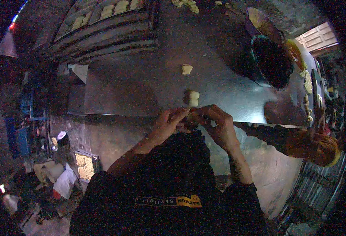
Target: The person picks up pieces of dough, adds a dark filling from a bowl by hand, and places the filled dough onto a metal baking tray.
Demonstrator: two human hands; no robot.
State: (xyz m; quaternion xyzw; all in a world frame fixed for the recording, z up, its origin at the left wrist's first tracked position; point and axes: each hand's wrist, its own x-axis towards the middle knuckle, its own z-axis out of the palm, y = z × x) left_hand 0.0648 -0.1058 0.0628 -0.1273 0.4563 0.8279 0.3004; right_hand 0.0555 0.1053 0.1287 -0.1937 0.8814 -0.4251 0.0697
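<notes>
My left hand [168,125] and my right hand [220,125] meet at the table's near edge, fingers bent and brought together. Whatever lies between the fingertips is mostly hidden and too dark to name. A small pale spot shows within the curl of my right hand, too blurred to make out. Just beyond the fingertips, a pale rolled piece of dough [194,99] rests on the table [220,90]. Farther away lies a smaller, wedge-like piece of dough [187,69].
Stacked trays [106,33] with dough pieces stand at the far left. A large dark bucket [273,63] is at the right. Beyond my right arm, another person [314,145] is at the table, near more dough [308,82]. Another tray [85,166] sits low at the left.
</notes>
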